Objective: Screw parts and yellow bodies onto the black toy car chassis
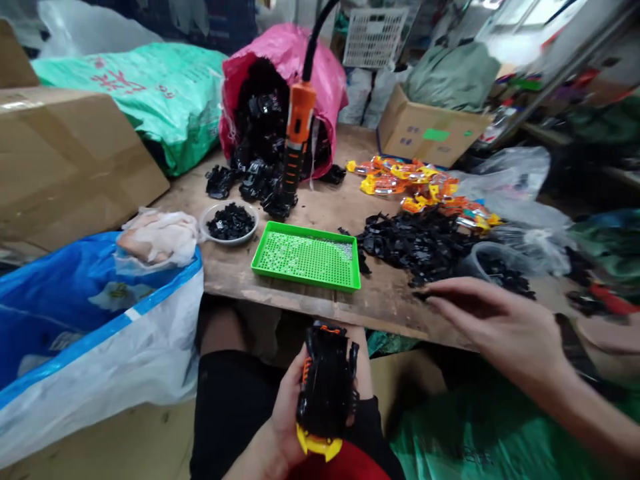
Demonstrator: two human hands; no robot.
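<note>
My left hand [286, 407] is wrapped round a toy car [327, 380], held above my lap. Its black underside faces up, with a yellow piece at the near end and orange along one side. Over the table's front right part, my right hand [493, 313] pinches a small black plastic part [420, 295] between thumb and fingertips. Just beyond that hand lies a heap of black plastic parts [425, 243]. A clear tub [487, 257] of black pieces lies tipped beside it.
A green tray [306, 283] of small metal pieces stands mid-table. An orange electric screwdriver [299, 120] hangs behind it. A bowl [203, 227] of black parts is at left. A pink sack [320, 60] spills black car bodies; orange and yellow car shells [400, 177] lie back right.
</note>
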